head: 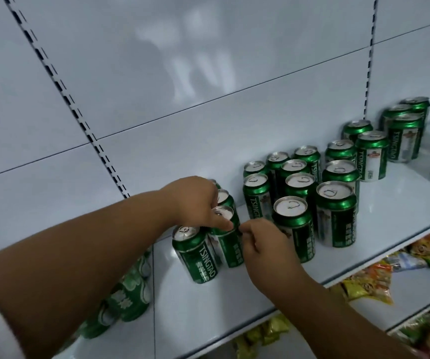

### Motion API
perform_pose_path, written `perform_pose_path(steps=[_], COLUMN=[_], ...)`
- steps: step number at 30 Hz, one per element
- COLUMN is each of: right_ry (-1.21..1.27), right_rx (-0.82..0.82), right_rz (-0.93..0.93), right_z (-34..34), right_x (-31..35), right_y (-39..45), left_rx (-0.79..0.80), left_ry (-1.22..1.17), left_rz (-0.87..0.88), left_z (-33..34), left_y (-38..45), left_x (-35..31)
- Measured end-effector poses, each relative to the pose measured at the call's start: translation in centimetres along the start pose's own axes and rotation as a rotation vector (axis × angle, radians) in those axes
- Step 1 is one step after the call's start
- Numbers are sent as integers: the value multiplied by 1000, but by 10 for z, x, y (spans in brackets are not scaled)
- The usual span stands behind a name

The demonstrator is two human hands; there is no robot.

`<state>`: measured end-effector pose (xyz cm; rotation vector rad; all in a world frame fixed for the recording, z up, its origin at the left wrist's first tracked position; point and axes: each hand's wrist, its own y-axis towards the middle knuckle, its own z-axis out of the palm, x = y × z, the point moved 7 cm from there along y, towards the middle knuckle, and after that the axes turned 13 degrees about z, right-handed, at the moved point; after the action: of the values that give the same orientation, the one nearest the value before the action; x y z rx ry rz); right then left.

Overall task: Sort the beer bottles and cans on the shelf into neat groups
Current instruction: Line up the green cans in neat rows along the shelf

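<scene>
Both hands meet on one green Tsingtao can [225,239] on the white shelf [234,301]: left hand [198,203] grips its top, right hand [263,244] pinches its side.

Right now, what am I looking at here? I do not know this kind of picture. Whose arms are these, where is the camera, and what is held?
There is no machine. A person wears one camera on the head, which looks down at their own two bare arms. In front is a white shelf with many green beer cans standing on it. Both hands are at one can: the left hand curls over its top from behind, and the right hand pinches its side. Another can stands close beside it. More cans stand grouped to the right. Snack packets lie on the shelf below.
</scene>
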<state>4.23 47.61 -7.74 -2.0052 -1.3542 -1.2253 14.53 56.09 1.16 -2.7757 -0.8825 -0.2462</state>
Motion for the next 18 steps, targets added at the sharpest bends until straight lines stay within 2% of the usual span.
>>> perform_pose_path(steps=[5, 7, 12, 18], right_ry=[71, 160, 670, 826], right_rx=[-103, -95, 55, 155], right_rz=[17, 63, 262, 326], right_z=[2, -1, 0, 24], right_x=[1, 4, 6, -4], right_y=[2, 4, 5, 15], left_rx=[76, 50, -108, -73], left_ry=[64, 78, -14, -70], left_rz=[49, 87, 199, 191], left_z=[4, -2, -23, -14], left_y=[7, 12, 44, 105], left_x=[4, 4, -1, 0])
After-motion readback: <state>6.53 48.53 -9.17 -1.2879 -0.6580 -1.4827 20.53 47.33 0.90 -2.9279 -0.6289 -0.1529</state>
